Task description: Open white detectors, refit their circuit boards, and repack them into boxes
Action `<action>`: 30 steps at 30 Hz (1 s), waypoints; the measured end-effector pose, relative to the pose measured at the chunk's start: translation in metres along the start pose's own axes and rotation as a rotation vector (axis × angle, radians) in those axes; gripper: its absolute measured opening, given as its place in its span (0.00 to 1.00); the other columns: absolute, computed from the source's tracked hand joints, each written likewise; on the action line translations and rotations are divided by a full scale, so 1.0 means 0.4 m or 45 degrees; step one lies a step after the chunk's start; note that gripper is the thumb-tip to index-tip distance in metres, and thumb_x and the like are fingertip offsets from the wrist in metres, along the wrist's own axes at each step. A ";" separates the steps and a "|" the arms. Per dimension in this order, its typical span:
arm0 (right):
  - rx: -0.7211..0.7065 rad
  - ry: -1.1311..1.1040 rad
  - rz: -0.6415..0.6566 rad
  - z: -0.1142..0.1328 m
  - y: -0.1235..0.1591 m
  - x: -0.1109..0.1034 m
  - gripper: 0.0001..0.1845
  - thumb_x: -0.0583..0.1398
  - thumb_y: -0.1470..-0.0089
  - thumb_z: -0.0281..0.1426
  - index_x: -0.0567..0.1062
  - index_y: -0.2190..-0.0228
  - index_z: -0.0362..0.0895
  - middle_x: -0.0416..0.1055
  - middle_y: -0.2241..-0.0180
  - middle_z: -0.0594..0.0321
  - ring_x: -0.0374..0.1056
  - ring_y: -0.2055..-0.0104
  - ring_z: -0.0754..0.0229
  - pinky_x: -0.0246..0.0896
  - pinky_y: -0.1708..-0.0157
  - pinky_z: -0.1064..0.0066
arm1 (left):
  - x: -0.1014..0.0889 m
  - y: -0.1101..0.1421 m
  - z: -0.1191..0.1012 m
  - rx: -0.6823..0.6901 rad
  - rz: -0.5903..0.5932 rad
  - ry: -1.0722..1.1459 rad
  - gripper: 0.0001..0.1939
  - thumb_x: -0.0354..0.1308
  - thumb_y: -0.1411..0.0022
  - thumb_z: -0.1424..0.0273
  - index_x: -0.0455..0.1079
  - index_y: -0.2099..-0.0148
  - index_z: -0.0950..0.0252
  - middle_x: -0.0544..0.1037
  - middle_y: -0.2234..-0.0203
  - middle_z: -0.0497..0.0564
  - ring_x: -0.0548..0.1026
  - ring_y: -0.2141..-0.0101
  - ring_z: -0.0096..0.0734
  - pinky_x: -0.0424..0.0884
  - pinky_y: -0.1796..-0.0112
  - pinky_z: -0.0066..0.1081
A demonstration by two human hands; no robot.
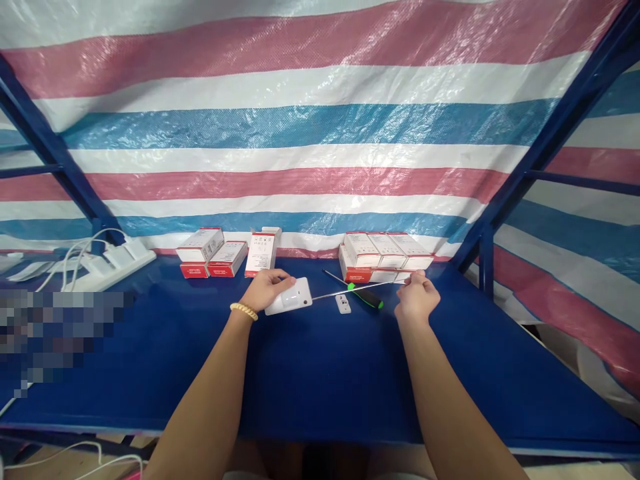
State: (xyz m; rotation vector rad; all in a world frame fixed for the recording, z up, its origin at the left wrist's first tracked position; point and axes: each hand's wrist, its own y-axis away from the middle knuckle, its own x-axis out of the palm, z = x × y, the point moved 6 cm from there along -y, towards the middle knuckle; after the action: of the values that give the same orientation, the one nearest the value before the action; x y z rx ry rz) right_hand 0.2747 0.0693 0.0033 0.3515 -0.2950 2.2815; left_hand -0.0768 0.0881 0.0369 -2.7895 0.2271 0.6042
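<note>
The person's left hand [270, 288] grips a white rectangular plastic device [301, 291] nearer the blue tabletop's [330, 373] far edge, the right hand [418, 298] pinches a thin silvery rod [327, 295] reaching it, a black-and-green screwdriver [369, 298] and small white plastic bracket [343, 305] lie by the rod, and red-and-white cardboard boxes [261, 253] line that edge.

I see a white, rectangular device [293, 297] with rounded corners, tilted slightly; a thin, straight silver rod [367, 288] slants up rightward from its right edge.
</note>
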 end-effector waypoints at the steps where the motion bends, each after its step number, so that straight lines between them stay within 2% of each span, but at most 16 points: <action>1: 0.048 -0.043 -0.047 -0.003 0.012 0.003 0.23 0.58 0.53 0.53 0.60 0.77 0.47 0.60 0.84 0.72 0.50 0.88 0.70 0.42 0.90 0.73 | 0.010 -0.002 -0.001 0.002 -0.018 0.017 0.16 0.62 0.49 0.55 0.75 0.69 0.65 0.71 0.84 0.46 0.63 0.83 0.23 0.54 0.82 0.24; 2: 0.109 -0.082 -0.041 -0.009 0.029 0.014 0.24 0.58 0.54 0.54 0.61 0.76 0.46 0.64 0.82 0.70 0.52 0.88 0.70 0.43 0.90 0.74 | 0.021 -0.003 -0.001 0.002 -0.045 0.043 0.17 0.62 0.49 0.55 0.74 0.68 0.65 0.68 0.86 0.44 0.61 0.85 0.22 0.52 0.83 0.24; 4: 0.181 -0.109 0.197 -0.014 0.071 0.064 0.26 0.60 0.57 0.55 0.65 0.71 0.45 0.71 0.77 0.66 0.57 0.87 0.70 0.46 0.89 0.75 | 0.045 -0.005 -0.005 0.008 -0.107 0.137 0.17 0.62 0.49 0.54 0.71 0.69 0.65 0.66 0.88 0.42 0.58 0.86 0.21 0.50 0.83 0.24; 5: 0.155 -0.086 0.360 -0.012 0.096 0.091 0.27 0.62 0.59 0.54 0.66 0.69 0.45 0.72 0.76 0.65 0.59 0.86 0.69 0.46 0.89 0.76 | 0.058 -0.006 -0.010 0.019 -0.133 0.199 0.17 0.62 0.49 0.54 0.69 0.70 0.64 0.65 0.88 0.42 0.58 0.86 0.20 0.49 0.83 0.23; 7: 0.066 0.019 0.709 -0.009 0.151 0.142 0.27 0.66 0.61 0.50 0.70 0.66 0.44 0.73 0.76 0.65 0.65 0.81 0.66 0.51 0.87 0.76 | 0.085 -0.005 -0.023 0.047 -0.176 0.310 0.17 0.63 0.49 0.55 0.66 0.70 0.64 0.63 0.88 0.40 0.56 0.86 0.19 0.49 0.83 0.23; 9: -0.075 0.133 0.855 -0.005 0.187 0.162 0.26 0.69 0.62 0.45 0.72 0.64 0.44 0.74 0.76 0.64 0.69 0.76 0.62 0.61 0.80 0.73 | 0.107 -0.002 -0.037 0.079 -0.201 0.396 0.18 0.63 0.49 0.56 0.63 0.72 0.64 0.62 0.88 0.40 0.55 0.86 0.18 0.49 0.82 0.23; 12: -0.127 0.227 0.890 -0.012 0.203 0.168 0.23 0.68 0.60 0.44 0.73 0.65 0.43 0.74 0.77 0.63 0.70 0.74 0.60 0.66 0.74 0.69 | 0.128 0.001 -0.049 0.105 -0.211 0.465 0.19 0.64 0.49 0.56 0.62 0.73 0.64 0.62 0.87 0.39 0.56 0.85 0.17 0.51 0.82 0.23; 16: -0.002 0.253 0.935 -0.029 0.205 0.174 0.22 0.66 0.59 0.48 0.72 0.72 0.43 0.72 0.83 0.65 0.64 0.85 0.63 0.59 0.85 0.72 | 0.145 0.000 -0.034 0.047 -0.142 0.500 0.19 0.63 0.49 0.55 0.62 0.70 0.64 0.65 0.86 0.40 0.58 0.86 0.18 0.51 0.83 0.22; 19: 0.057 0.210 0.979 -0.035 0.210 0.181 0.22 0.65 0.59 0.49 0.71 0.75 0.44 0.72 0.84 0.64 0.61 0.88 0.64 0.58 0.87 0.72 | 0.152 -0.001 -0.024 0.023 -0.065 0.539 0.18 0.63 0.49 0.56 0.63 0.69 0.64 0.68 0.84 0.41 0.61 0.86 0.19 0.53 0.83 0.22; 24: 0.170 0.099 1.024 -0.046 0.217 0.189 0.22 0.66 0.62 0.49 0.69 0.76 0.45 0.73 0.85 0.63 0.65 0.87 0.60 0.62 0.87 0.69 | 0.153 -0.001 -0.025 0.045 -0.020 0.654 0.18 0.64 0.50 0.59 0.59 0.72 0.64 0.68 0.84 0.41 0.62 0.84 0.19 0.56 0.81 0.22; 30: 0.220 0.053 0.981 -0.053 0.218 0.190 0.23 0.67 0.63 0.48 0.69 0.76 0.44 0.71 0.86 0.65 0.68 0.85 0.59 0.65 0.85 0.70 | 0.158 -0.007 -0.015 -0.012 -0.005 0.671 0.20 0.64 0.50 0.58 0.56 0.74 0.64 0.67 0.84 0.40 0.61 0.85 0.18 0.54 0.82 0.22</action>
State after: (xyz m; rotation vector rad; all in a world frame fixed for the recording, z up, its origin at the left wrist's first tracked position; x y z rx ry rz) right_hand 0.1571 0.0701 0.0008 0.3083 -0.2352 3.0808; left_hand -0.0172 0.0830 0.0160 -2.9010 0.3207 -0.1449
